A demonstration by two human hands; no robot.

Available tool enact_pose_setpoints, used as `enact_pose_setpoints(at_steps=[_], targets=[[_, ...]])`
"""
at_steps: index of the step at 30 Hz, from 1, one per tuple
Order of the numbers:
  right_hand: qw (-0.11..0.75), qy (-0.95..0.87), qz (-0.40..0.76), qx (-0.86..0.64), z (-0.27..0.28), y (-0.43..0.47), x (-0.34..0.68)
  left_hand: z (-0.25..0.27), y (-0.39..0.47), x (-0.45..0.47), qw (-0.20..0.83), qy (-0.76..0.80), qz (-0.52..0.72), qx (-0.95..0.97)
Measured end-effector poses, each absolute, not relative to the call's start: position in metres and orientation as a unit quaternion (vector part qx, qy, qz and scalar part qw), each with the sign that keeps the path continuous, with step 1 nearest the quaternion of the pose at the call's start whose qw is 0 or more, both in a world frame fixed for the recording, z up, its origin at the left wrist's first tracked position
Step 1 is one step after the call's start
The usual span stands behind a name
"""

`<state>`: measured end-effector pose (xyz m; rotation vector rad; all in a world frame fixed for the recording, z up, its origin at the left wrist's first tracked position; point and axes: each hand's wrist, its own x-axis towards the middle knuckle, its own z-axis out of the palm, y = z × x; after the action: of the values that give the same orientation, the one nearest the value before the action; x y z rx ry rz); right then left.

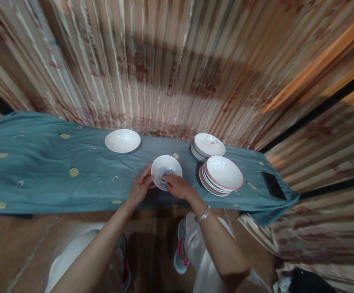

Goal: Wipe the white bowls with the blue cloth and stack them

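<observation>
My left hand (142, 184) grips the left rim of a white bowl (171, 162), thumb near the edge and fingers underneath. The bowl is tilted toward me above the front part of the table. Inside it, my right hand (177, 186) presses a small grey-blue cloth (163, 172) against the inner surface. Its fingers are closed on the cloth and partly cover it. A bracelet is on my right wrist. Right of the bowl stands a stack of white bowls with red rims (224, 173). Behind that stack is a pile of plates (209, 144), the top one floral.
A single white dish (122, 141) sits at the back left of the table, which has a blue-green patterned cloth (48, 162). A dark phone (273, 185) lies near the right end. A pleated curtain (152, 69) hangs close behind; dark metal bars (317, 110) are at the right.
</observation>
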<state>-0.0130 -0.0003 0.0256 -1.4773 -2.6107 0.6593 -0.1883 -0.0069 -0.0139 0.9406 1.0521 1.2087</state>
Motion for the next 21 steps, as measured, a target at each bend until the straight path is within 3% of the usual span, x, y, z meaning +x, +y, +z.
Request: enact_pose_setpoints(at_steps=[7,15,21], targets=[[0.149,-0.834,0.309,-0.431,0.014,0.002,-0.021,-0.015,-0.005,-0.188,0.605,0.451,0.521,0.398],[0.224,-0.802,0.330,-0.445,-0.003,0.005,-0.036,-0.016,-0.005,-0.188,0.601,0.455,0.529,0.389],[0.213,-0.798,0.296,-0.480,-0.001,0.010,-0.042,-0.016,-0.005,-0.187,0.604,0.452,0.529,0.389]])
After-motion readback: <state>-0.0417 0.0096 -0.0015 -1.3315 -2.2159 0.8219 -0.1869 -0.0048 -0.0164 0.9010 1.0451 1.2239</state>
